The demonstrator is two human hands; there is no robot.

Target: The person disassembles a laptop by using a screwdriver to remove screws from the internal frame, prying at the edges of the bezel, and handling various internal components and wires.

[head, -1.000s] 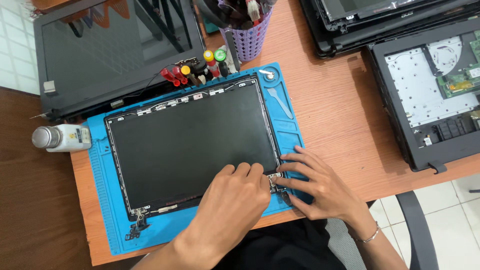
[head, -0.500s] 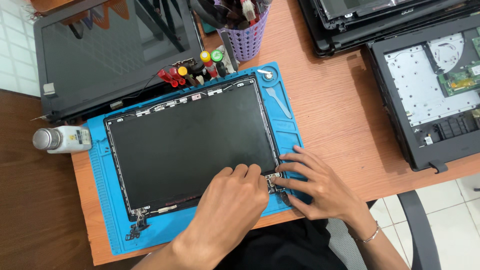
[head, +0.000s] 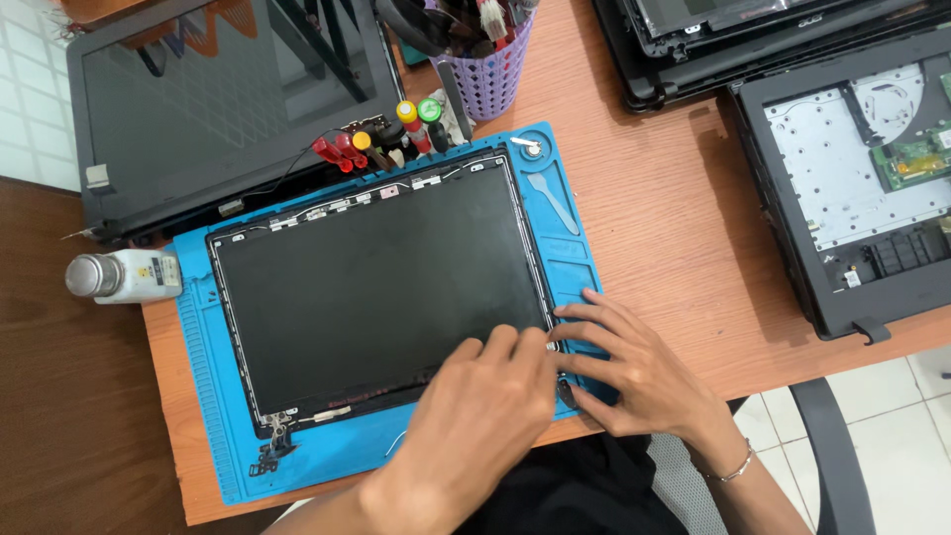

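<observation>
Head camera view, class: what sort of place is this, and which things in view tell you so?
Most likely a laptop repair bench. A bare laptop screen panel lies on a blue repair mat, screwdrivers stand behind it, and an opened laptop base sits to one side. Both hands, left and right, rest at the panel's near corner.

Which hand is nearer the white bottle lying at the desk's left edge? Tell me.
Left. The left hand rests on the screen panel's lower right corner, on the white bottle's side; the right hand lies farther right on the blue mat.

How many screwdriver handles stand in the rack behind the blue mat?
5 show: two red handles at the left, a yellow-capped one, a taller yellow one and a green one. Dark ones between them may go uncounted.
</observation>
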